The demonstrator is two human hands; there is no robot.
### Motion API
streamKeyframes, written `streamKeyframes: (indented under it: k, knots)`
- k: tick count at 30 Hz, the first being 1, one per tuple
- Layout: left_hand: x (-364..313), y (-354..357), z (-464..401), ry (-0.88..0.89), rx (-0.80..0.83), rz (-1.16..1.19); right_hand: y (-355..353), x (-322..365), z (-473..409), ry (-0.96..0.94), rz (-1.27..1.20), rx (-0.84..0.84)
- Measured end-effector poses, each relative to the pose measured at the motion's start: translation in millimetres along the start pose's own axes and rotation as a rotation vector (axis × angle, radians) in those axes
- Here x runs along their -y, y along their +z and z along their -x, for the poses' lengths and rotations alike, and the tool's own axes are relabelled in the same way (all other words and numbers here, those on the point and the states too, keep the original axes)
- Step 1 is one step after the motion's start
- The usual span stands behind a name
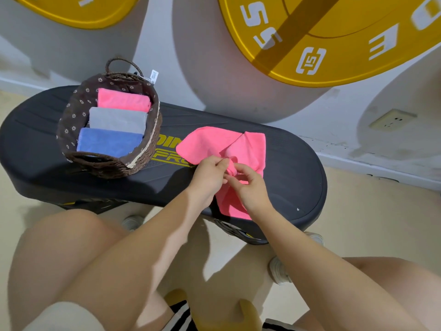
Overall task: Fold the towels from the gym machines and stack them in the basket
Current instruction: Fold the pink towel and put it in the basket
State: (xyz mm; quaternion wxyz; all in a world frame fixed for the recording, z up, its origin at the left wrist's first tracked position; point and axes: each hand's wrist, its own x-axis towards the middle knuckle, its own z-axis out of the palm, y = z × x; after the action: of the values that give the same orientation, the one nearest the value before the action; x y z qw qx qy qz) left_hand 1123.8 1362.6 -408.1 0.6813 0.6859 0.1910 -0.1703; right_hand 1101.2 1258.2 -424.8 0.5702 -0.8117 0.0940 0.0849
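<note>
A loose pink towel (214,142) lies crumpled on the black oval platform (293,163), right of centre. My left hand (208,174) and my right hand (248,185) meet over its middle, each pinching a bunched fold of the same towel. At the platform's left end stands a brown woven basket (145,161) with a flowered lining. Inside it three folded towels stand in a row: a pink one (123,99) at the back, a grey one (118,120) in the middle, a blue one (108,142) at the front.
Yellow weight plates (334,44) hang against the grey wall behind the platform. A wall socket (391,120) sits low on the right. My bare knees (71,247) are below the platform, over a beige floor. Yellow lettering shows on the platform between basket and towel.
</note>
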Motion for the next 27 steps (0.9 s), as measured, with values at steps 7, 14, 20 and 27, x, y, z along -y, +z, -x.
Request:
streamKeyframes:
  k: [7, 14, 20, 27]
  knots:
    - [-52.8, -6.5, 33.5, 0.040, 0.271, 0.696, -36.9, 6.9, 6.5, -0.208, 0.233, -0.203]
    - [-81.1, 6.7, 59.3, 0.072, 0.166, 0.904, -77.8, -1.0, 28.2, 0.023, 0.427, -0.308]
    - [-61.6, -16.6, 60.4, 0.080, 0.010, 0.891, -124.0, -7.4, 40.3, 0.229, 0.215, -0.510]
    - [-35.7, -25.5, 66.9, 0.042, -0.186, 0.667, -142.2, 12.4, 49.2, 0.250, -0.077, -0.625]
